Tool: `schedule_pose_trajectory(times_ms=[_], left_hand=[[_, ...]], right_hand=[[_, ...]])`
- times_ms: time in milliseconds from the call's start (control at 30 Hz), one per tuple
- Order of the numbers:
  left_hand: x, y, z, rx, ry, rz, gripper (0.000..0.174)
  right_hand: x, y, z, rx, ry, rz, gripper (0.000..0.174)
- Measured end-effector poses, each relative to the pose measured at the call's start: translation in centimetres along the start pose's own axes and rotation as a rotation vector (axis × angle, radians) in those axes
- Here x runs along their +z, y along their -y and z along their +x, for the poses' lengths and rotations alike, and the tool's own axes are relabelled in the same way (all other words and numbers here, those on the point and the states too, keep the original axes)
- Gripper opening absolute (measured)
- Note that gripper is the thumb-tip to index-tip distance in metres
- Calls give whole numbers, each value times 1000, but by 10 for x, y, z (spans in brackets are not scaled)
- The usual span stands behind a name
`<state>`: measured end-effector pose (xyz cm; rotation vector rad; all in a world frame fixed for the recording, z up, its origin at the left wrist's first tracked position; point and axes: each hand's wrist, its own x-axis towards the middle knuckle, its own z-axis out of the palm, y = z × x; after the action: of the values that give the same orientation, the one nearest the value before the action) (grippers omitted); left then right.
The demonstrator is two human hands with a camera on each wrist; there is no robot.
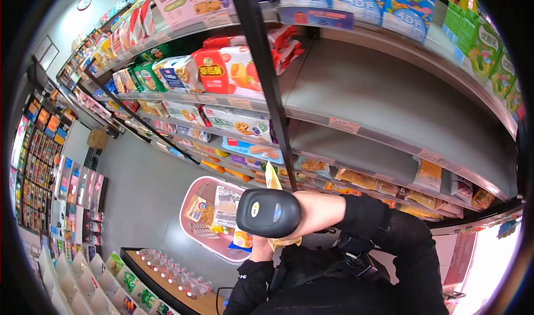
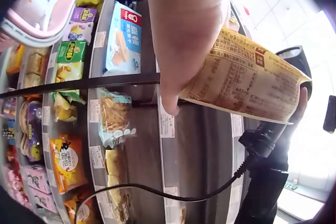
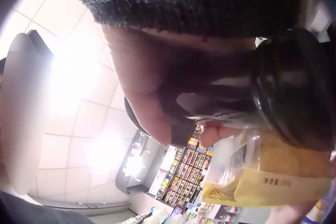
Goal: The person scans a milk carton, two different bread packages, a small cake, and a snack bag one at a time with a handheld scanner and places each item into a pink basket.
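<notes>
My right hand (image 1: 321,210) grips a black handheld barcode scanner (image 1: 261,217) by its handle. In the head view the scanner head covers most of a yellow snack packet (image 1: 271,176). My left hand (image 1: 261,250) holds that packet by one end. Printed text faces the left wrist camera on the packet's (image 2: 247,79) back, with the thumb of my left hand (image 2: 184,35) along its near edge. The scanner head stands just past the packet's far end there. Through a clear window in the packet (image 3: 283,182), seen in the right wrist view, yellowish contents show.
A pink basket (image 1: 184,217) with several snack packets stands on the floor at front left. Shelves (image 1: 345,124) of biscuits and snacks rise ahead. Bottles (image 1: 172,273) stand on a low counter at lower left. The scanner's cable (image 2: 194,199) hangs in a loop before the shelves.
</notes>
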<state>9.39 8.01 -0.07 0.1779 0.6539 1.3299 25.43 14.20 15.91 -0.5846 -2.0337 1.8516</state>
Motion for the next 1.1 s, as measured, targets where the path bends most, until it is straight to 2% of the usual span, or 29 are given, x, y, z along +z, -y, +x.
schedule_pose_trajectory(times_ms=[67, 167, 200, 233, 300, 367, 433, 500, 533, 567, 600, 633, 667, 700, 733, 933, 1033, 1100], left_hand=[[-5, -7, 2, -19, -46, -10, 41], [-10, -28, 7, -85, 67, -67, 48], [-14, -33, 12, -45, 12, -90, 52], [-12, -41, 15, -31, 105, -100, 54], [-16, -55, 24, -43, 393, -305, 56], [-16, -69, 30, 70, 358, -223, 55], [-19, -81, 36, 200, 212, -110, 54], [-14, -92, 38, 308, 215, -87, 53], [-1, -98, 34, 359, 308, -59, 52], [-1, -102, 34, 353, 310, -59, 52], [-2, -106, 35, 438, 229, 11, 51], [-3, -110, 35, 522, 149, 82, 50], [-1, -112, 35, 555, 185, 93, 48], [-3, -114, 37, 548, 186, 93, 48], [-6, -116, 39, 561, 168, 114, 48], [-3, -117, 40, 587, 137, 119, 47], [2, -115, 39, 521, 175, 41, 48], [-3, -114, 40, 583, 150, 118, 46]], right_hand=[[0, -4, 0, -48, -102, 37, 52], [-3, 4, -18, 37, -214, -6, 63], [-2, 1, -25, 0, -253, -24, 65], [-1, -3, -32, -39, -294, -42, 68], [-4, -18, -42, -94, -194, -208, 71], [-1, -30, -42, -136, -176, -209, 69], [4, -26, -43, -80, -216, -140, 66], [9, -24, -39, -29, -255, -69, 63], [11, -23, -35, -45, -258, -63, 60], [12, -23, -33, -60, -261, -57, 57], [11, -21, -33, 38, -200, -50, 75], [13, -21, -32, 41, -205, -48, 75], [15, -21, -29, 1, -239, -50, 63], [17, -21, -27, -39, -272, -52, 50], [18, -20, -25, -35, -277, -36, 49], [15, -26, -24, -89, -284, -75, 51], [14, -29, -26, -70, -311, -82, 52], [14, -30, -28, -65, -316, -68, 52]])
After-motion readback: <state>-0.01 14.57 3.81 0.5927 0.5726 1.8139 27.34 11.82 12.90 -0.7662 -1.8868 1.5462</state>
